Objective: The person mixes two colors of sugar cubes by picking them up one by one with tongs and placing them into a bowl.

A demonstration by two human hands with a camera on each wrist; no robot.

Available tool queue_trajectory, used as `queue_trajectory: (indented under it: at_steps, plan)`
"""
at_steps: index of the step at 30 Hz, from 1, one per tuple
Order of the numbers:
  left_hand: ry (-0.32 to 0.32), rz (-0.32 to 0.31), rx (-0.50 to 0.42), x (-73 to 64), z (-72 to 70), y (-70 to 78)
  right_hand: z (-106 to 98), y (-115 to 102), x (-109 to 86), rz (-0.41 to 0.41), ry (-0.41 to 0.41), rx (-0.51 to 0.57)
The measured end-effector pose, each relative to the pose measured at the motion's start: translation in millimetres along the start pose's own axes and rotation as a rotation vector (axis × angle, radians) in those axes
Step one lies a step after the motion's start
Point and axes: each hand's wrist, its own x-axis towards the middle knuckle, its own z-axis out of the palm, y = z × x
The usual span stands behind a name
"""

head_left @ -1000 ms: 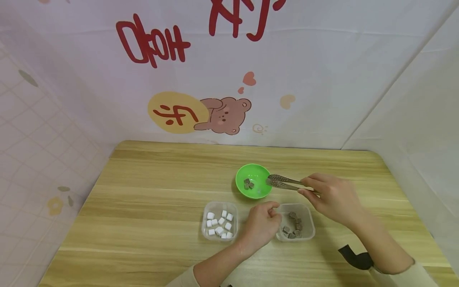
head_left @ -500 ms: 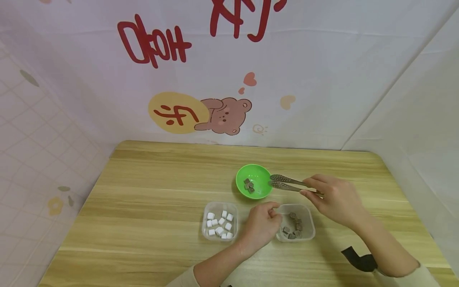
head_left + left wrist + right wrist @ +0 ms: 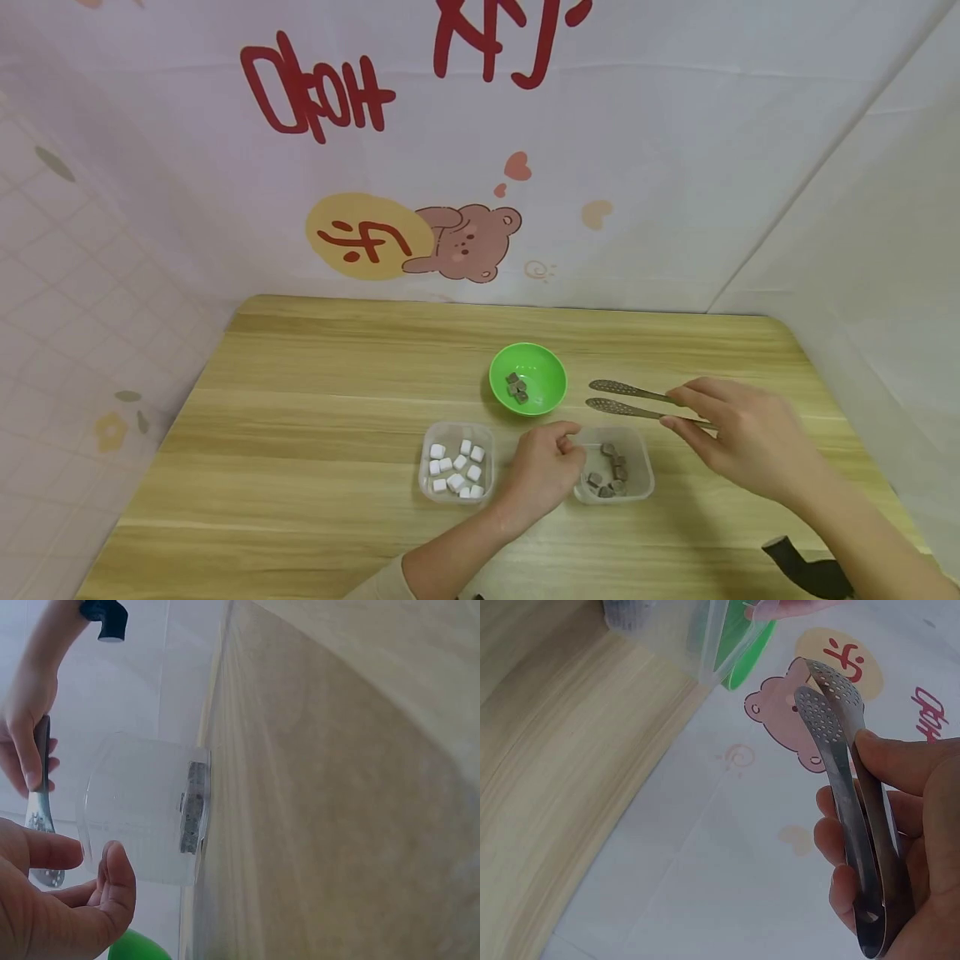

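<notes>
Metal tongs (image 3: 622, 398) with perforated tips are held in my right hand (image 3: 742, 425), thumb on one arm and fingers on the other. Their tips are apart with nothing between them, right of the green bowl (image 3: 551, 383). Several grey-brown cubes (image 3: 517, 388) lie together in that bowl. My left hand (image 3: 543, 467) is at the left rim of a clear plastic container (image 3: 641, 467), thumb and finger pinching its edge in the left wrist view. More grey-brown cubes (image 3: 618, 472) lie on that container's bottom.
A second clear container (image 3: 427, 487) with several white cubes (image 3: 460, 461) stands left of my left hand. All stand on a wood-grain table (image 3: 315, 417). A white printed cloth (image 3: 660, 150) hangs behind it and at the sides.
A grey-brown cube has come to rest among the others in the bowl. My right hand has drawn the tongs right and toward me, away from the bowl, and their tips have spread.
</notes>
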Motion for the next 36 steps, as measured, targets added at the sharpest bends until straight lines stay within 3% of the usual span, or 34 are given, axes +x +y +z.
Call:
queue_trajectory:
  at_steps: [10,21,36]
  plan:
    - [0.011,-0.016,0.021,1.0,0.1,0.6,-18.8,-5.9,-13.9,-0.044,-0.040,-0.015]
    - [0.024,-0.012,0.039,1.2,1.4,0.1,-27.7,-8.4,-22.5,-0.037,-0.107,0.006]
    - [0.042,0.007,0.036,0.2,0.8,-0.8,-19.3,-22.7,-16.6,-0.157,-0.178,-0.081]
